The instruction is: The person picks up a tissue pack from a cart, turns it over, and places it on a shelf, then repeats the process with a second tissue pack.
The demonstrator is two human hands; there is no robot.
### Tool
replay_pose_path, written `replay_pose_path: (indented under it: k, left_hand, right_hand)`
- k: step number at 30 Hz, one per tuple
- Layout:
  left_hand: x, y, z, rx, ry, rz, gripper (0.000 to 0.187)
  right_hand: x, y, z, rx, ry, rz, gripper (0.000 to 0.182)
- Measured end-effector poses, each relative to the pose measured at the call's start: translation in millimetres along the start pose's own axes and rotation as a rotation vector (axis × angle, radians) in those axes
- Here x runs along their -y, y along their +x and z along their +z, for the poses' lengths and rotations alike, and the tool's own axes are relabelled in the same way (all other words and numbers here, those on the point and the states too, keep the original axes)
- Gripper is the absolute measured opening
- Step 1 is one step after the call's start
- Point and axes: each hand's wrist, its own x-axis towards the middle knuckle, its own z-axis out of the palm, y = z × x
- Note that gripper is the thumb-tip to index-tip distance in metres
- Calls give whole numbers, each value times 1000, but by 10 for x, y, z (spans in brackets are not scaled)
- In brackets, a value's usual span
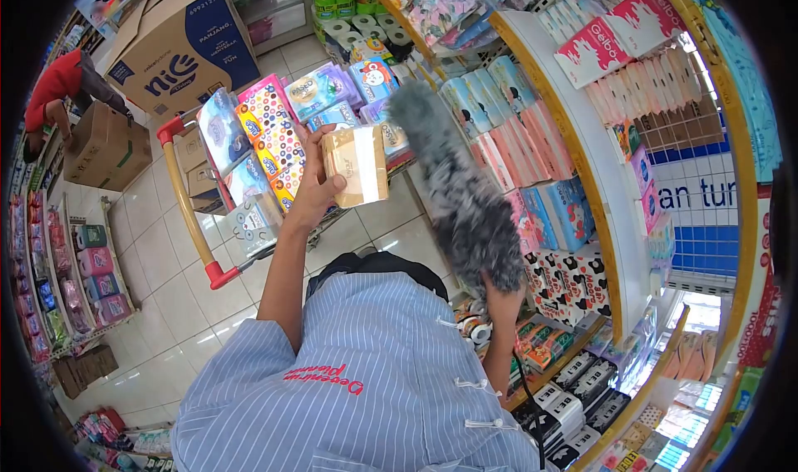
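My left hand [314, 183] is closed around a tan pack [357, 164] with a white band, its thumb on the front face. On the other side, my right hand [504, 293] grips the lower end of a fluffy grey duster [453, 189]; its fingers are partly hidden by the fluff. The duster points up and away, beside shelved tissue packs [515, 135]. Beyond the tan pack, a trolley [189, 210] with a yellow and red handle carries colourful tissue packs [270, 135].
A large carton [170, 44] stands at the upper left. Near it, a person in red [62, 98] bends over another carton [108, 148]. Stocked shelves [615, 248] curve along the right, and more shelves [75, 277] line the left across the tiled floor [170, 293].
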Motion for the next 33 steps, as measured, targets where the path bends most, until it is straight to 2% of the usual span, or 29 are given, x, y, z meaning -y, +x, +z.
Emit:
replay_pose_path:
  k: [2, 5, 7, 9, 11, 12, 13, 14, 17, 18, 21, 23, 25, 26, 29, 30, 33]
  left_hand:
    - [62, -24, 62, -50, -202, -46, 96]
    - [203, 1, 28, -89, -561, -148, 84]
    - [185, 54, 144, -68, -758, -175, 79]
    - [222, 39, 196, -58, -760, -163, 76]
    - [152, -5, 265, -37, -808, -185, 77]
    - [140, -30, 277, -120, -828, -227, 77]
    - [179, -41, 233, -113, -810, -210, 77]
    - [246, -58, 156, -107, -792, -193, 77]
    - [218, -52, 207, -72, -726, -157, 78]
    - [220, -40, 223, -79, -721, -155, 78]
    - [345, -11, 92, -94, -758, -203, 75]
    - [484, 25, 35, -109, -736, -244, 74]
    - [374, 17, 206, -208, -794, -329, 74]
    - [376, -5, 235, -202, -762, -283, 76]
    - [347, -19, 253, 61, -721, -184, 74]
    - [208, -23, 388, 50, -703, -158, 78]
    - [217, -21, 392, 1, -729, -151, 80]
  right_hand:
    - [98, 19, -14, -52, 7, 165, 32]
    - [-21, -103, -33, -30, 134, 201, 40]
    - [-48, -233, -23, 88, 171, 245, 45]
    - [9, -373, -14, 192, 93, 224, 45]
    - [-205, -424, 78, 235, 144, 152, 48]
    - [-278, -428, 90, 274, 110, 124, 51]
    - [-345, -446, 98, 315, 76, 97, 53]
    - [-410, -449, 118, 256, 50, 104, 50]
    - [-148, -219, 123, 248, -93, 306, 45]
    - [-128, -205, 119, 198, 29, 334, 42]
    - [-118, -391, 158, -72, 253, 82, 40]
    - [-317, -507, 33, 236, 60, 132, 47]
    - [-213, -482, 86, 255, 152, 70, 51]
    - [-264, -465, 125, 248, 182, 124, 48]
    - [-244, -319, 217, 261, 37, 395, 48]
    - [-274, -300, 304, 142, 178, 313, 45]
    - [-310, -302, 286, 90, 274, 246, 39]
